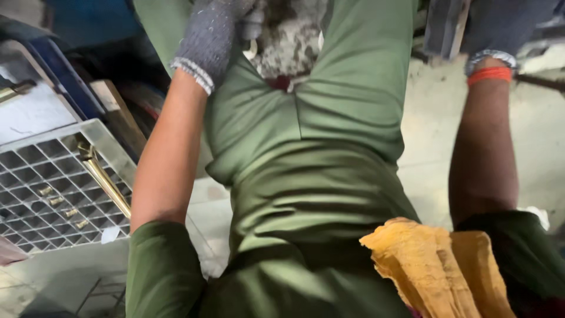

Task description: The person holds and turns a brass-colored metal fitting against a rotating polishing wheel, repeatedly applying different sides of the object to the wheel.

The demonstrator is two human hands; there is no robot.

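I look down along my own body in green clothes (306, 176). My left hand (212, 35), in a grey knit glove, reaches down between my legs to a speckled grey and white mass (291, 35); its fingers are cut off by the frame's top edge. My right hand (491, 32), in a darker glove with an orange cuff, hangs at the upper right beside an upright metal piece (444, 26). The fingers of both hands are hidden, so what they hold does not show.
A yellow cloth (435, 265) is tucked at my waist. At left lies a grey lattice crate (53, 182) with a brass rod (106, 179) and several small brass parts (59, 203) on it. A pale floor (435, 123) lies to the right.
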